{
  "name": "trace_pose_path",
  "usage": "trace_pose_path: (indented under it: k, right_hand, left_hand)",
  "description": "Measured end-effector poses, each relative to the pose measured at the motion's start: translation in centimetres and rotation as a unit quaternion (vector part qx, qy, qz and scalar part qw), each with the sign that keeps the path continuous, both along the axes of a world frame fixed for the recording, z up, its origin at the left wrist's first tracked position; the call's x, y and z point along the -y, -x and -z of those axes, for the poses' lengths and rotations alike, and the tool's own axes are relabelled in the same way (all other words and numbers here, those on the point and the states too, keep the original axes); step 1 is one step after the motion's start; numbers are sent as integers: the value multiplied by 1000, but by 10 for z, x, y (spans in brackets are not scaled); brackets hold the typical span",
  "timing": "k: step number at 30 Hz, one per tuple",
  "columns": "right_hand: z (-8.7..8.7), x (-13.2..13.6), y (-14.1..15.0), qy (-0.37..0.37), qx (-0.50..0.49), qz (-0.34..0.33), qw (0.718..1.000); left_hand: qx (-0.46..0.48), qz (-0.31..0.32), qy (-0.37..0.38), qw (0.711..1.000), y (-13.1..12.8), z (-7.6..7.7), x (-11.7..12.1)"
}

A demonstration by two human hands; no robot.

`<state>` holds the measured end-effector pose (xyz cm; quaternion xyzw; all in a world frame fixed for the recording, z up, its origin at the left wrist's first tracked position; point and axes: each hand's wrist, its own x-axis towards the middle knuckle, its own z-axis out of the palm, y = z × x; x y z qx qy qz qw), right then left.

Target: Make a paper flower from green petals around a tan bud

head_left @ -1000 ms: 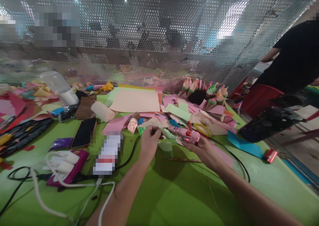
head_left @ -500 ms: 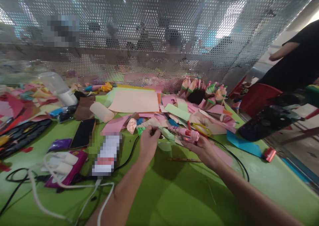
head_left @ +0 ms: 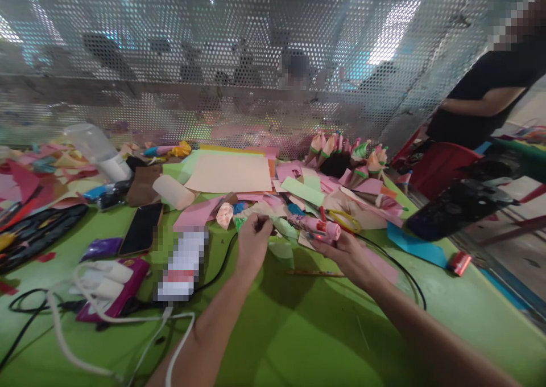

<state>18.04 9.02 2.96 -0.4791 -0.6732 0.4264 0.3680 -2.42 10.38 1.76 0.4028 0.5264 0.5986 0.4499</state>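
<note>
My right hand [head_left: 341, 256] is wrapped round a pink glue gun [head_left: 318, 227], which has a small red light lit on it and points to the left. My left hand [head_left: 255, 236] is closed in a pinch just left of the tool's front end. Whatever its fingertips hold is too small to make out. Close by those fingertips lies a pale green paper piece [head_left: 285, 229]. A crumpled pale pink paper [head_left: 224, 215] sits left of the left hand. Below both hands, a pencil [head_left: 314, 273] lies on the green table [head_left: 294, 336].
Phones [head_left: 141, 229] and a magenta power strip [head_left: 114, 293] with white cables lie left. Yellow-handled scissors [head_left: 346, 221], paper sheets [head_left: 230, 171] and paper cones [head_left: 328, 148] lie beyond the hands. A black bottle [head_left: 452, 210] stands right; a person [head_left: 482, 105] is behind it.
My left fingertips have drawn slightly left, away from the glue gun's front end. The right hand has stayed nearly still. The person at the right has shifted.
</note>
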Motion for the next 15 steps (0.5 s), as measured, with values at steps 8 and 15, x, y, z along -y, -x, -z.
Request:
trace_pose_path:
  k: [8, 15]
  right_hand:
    - [-7, 1, 3, -3, -11, 11, 1000]
    - [-8, -1, 3, -5, -10, 14, 1000]
  left_hand:
    - [25, -10, 2, 1000, 2, 0, 0]
    - [30, -7, -7, 999, 3, 2, -2]
